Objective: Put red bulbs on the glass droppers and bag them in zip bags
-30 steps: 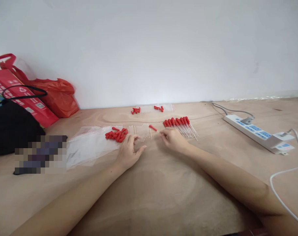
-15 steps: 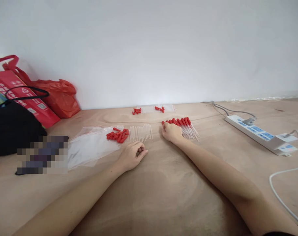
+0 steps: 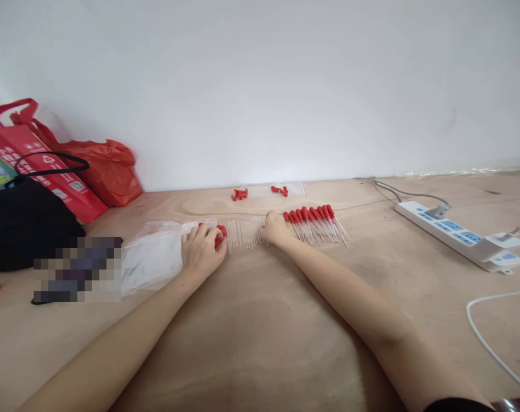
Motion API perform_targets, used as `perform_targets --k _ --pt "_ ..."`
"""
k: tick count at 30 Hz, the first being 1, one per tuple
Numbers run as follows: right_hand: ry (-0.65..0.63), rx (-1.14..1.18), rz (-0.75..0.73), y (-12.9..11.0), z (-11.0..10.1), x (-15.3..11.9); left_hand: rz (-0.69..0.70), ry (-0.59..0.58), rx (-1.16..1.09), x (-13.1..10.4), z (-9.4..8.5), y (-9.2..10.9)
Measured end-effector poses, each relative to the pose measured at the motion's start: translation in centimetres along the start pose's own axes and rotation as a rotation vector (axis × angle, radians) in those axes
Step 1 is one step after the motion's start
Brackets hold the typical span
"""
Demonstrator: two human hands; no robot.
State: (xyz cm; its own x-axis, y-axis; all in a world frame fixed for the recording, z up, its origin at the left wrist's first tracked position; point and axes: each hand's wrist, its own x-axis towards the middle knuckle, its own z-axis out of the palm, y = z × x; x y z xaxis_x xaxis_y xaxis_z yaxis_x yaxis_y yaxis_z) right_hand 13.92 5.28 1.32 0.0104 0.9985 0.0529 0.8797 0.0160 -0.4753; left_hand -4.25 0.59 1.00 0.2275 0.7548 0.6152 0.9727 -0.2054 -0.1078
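My left hand [image 3: 203,249] lies over a small pile of red rubber bulbs [image 3: 221,236] beside clear plastic bags [image 3: 150,257]; its fingers reach down onto the bulbs, and the fingertips are partly hidden. My right hand [image 3: 277,228] has its fingers pressed together at the right end of a row of thin clear tubes [image 3: 242,233]; whatever is between them is too small to make out. Right of that hand, several tubes topped with red bulbs [image 3: 313,214] lie side by side on the wooden table [image 3: 260,343].
Near the wall lie a flat clear bag [image 3: 260,191] and more red bulbs [image 3: 239,194]. A white power strip [image 3: 457,234] with cables is at the right. Red bags [image 3: 109,171], a black bag [image 3: 28,223] and a blurred dark item [image 3: 77,269] are at the left.
My left hand has moved left and up onto the red bulbs. My right hand has moved left, from the bulb-topped tubes to the end of the bare tubes.
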Motion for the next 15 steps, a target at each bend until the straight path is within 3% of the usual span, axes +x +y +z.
perform_targets --k 4,15 --pt "-0.016 0.013 0.011 -0.47 0.31 0.28 0.080 -0.054 0.156 0.31 -0.12 -0.84" --pt "0.030 0.116 -0.011 0.28 0.40 0.19 0.172 -0.045 0.187 0.28 -0.15 -0.43"
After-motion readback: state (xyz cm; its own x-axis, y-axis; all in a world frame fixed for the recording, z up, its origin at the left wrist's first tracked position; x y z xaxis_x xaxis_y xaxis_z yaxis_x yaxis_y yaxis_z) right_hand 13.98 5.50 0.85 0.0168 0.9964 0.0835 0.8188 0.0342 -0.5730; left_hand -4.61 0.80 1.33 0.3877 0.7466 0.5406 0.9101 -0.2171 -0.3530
